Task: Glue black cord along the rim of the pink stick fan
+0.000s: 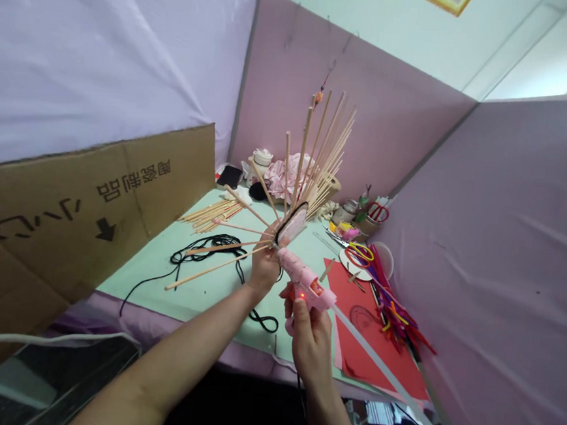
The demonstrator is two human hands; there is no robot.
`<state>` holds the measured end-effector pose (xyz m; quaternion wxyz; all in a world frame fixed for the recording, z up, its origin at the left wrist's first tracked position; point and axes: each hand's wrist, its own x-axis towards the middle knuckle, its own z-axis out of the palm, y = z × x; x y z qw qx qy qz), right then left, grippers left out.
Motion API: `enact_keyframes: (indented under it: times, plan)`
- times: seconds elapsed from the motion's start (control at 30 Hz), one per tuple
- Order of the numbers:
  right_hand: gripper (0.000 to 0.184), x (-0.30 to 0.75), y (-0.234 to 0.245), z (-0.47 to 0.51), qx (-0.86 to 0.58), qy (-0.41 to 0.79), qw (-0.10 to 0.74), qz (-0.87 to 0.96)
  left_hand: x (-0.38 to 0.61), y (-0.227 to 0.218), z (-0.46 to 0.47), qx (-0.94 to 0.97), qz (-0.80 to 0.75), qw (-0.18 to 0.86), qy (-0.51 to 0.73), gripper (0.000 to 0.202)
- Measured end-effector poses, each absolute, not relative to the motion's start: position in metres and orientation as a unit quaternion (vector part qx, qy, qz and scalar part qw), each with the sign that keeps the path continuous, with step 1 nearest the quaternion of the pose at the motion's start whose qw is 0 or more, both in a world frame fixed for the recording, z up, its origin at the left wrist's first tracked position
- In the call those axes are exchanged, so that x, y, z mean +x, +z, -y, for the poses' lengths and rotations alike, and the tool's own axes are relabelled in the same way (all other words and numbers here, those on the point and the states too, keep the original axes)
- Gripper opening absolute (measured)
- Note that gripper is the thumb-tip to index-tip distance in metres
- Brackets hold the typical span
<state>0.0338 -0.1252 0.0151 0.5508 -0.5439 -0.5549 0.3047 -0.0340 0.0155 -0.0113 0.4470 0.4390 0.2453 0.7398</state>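
Note:
My left hand (264, 263) holds up a round pale disc (293, 226) edged with black cord, from which many thin wooden sticks (320, 153) fan outward like rays. My right hand (311, 332) is wrapped around a pink hot glue gun (305, 281) with a glowing red light. A long white glue stick (379, 364) runs out of its back. The gun's nozzle meets the disc's lower edge near my left fingers, which are partly hidden behind the disc. Below the sticks, a loose black cord (212, 245) lies tangled on the table and trails toward its front edge.
A cardboard panel (87, 217) stands at the left. Loose wooden sticks (214, 215) lie behind the cord. At the right are red paper sheets (367, 330), yellow-handled scissors (359, 252) and colourful pipe cleaners (394, 306). A jar (346, 211) and pink fabric (289, 175) sit at the back.

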Motion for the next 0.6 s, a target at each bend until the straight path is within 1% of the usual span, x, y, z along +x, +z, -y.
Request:
enact_keyframes:
  times: [0.13,0.4,0.6]
  plan:
    - [0.038,0.0332,0.0115,0.1224,-0.541,0.288,0.552,0.566,-0.0338,-0.0102,-0.0144,0.436,-0.245,0.460,0.734,0.047]
    - [0.038,0.0321,0.0118,0.1187,-0.549,0.264,0.558,0.563,-0.0354,-0.0157,-0.0173,0.471,-0.247,0.412,0.740,0.044]
    - [0.038,0.0311,0.0114,0.1174,-0.557,0.245,0.558,0.564,-0.0351,-0.0179,-0.0189,0.479,-0.248,0.404,0.739,0.043]
